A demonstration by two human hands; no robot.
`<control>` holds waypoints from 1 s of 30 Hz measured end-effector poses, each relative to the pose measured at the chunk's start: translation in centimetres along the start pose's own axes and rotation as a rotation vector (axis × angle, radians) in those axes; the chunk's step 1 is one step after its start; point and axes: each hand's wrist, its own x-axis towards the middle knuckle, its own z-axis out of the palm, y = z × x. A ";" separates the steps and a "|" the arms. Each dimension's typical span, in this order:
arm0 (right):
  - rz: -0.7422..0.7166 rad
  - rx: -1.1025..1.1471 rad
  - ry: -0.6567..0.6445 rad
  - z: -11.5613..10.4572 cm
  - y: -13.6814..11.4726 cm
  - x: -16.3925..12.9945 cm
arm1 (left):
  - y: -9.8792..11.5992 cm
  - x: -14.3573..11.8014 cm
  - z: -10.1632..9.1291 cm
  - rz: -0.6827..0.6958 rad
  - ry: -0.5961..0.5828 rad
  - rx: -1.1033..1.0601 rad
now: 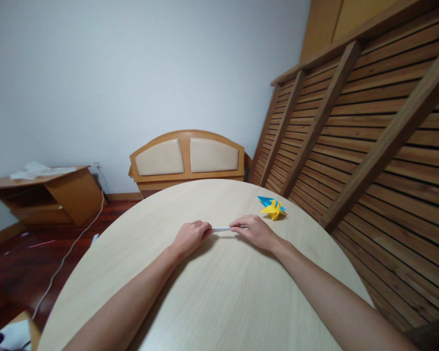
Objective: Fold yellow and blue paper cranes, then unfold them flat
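A narrow white strip, seemingly folded paper (pixel 221 228), stretches level between my two hands just over the round table. My left hand (pixel 192 237) is closed on its left end, fingers pressed together. At the other end, my right hand (pixel 255 231) pinches the strip between thumb and fingers. Both ends of the paper are hidden by my fingers. Beyond my right hand stands a yellow origami bird (pixel 274 210), with a blue origami bird (pixel 265 200) partly hidden behind it.
The pale round table (pixel 219 297) fills the foreground. Large wooden slatted panels (pixel 351 131) lean along the right. Behind the table stands a padded headboard (pixel 186 156). A low cabinet (pixel 69 195) with papers on top is at left, and a white cable (pixel 71 246) runs across the floor.
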 end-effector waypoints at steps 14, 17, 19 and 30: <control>0.127 -0.164 -0.112 -1.4 2.0 -0.8 | -3.7 -0.6 0.8 -0.204 0.115 -0.236; 0.188 -0.306 -0.079 -1.0 1.8 -0.7 | -4.1 -0.7 1.3 -0.306 0.186 -0.242; 0.301 -0.384 -0.048 -0.8 1.8 -0.5 | -4.2 -0.8 1.6 -0.353 0.190 -0.230; 0.735 -0.562 -0.045 -1.2 1.9 -0.4 | -3.4 -0.7 2.4 -0.349 0.037 -0.149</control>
